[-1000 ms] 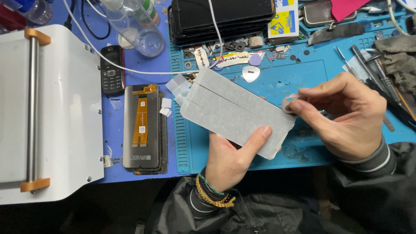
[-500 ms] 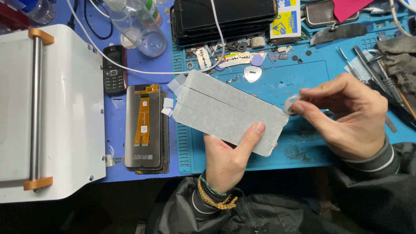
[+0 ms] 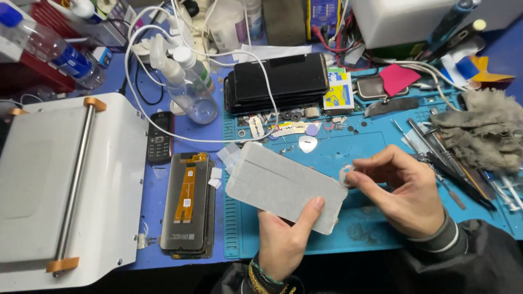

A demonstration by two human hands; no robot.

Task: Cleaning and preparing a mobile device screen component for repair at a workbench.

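Your left hand (image 3: 283,239) was nearest to you, at about 6 o'clock, and it held the grey panel (image 3: 286,188) from below, with the thumb pressed on its near edge. The panel was lifted above the blue work mat (image 3: 376,218), near the middle of the view, and it did not touch the mat. Its long axis ran from about 10 o'clock to 4 o'clock, with the end that carries some small white tabs (image 3: 231,158) pointing to 10 o'clock. Your right hand (image 3: 406,190), at 3 o'clock, pinched a small round pale piece (image 3: 346,175) at the right edge of the panel; the fingers were closed tightly on it. I judge that the peeling was only at the beginning, because the grey cover lay flat on almost the whole panel and only that small piece was lifted. Farther left, at 9 o'clock, a phone screen with an orange flex cable (image 3: 188,204) lay face down beside a white machine (image 3: 60,190). At 12 o'clock was a stack of dark phones (image 3: 278,81) and a clear spray bottle (image 3: 188,87).
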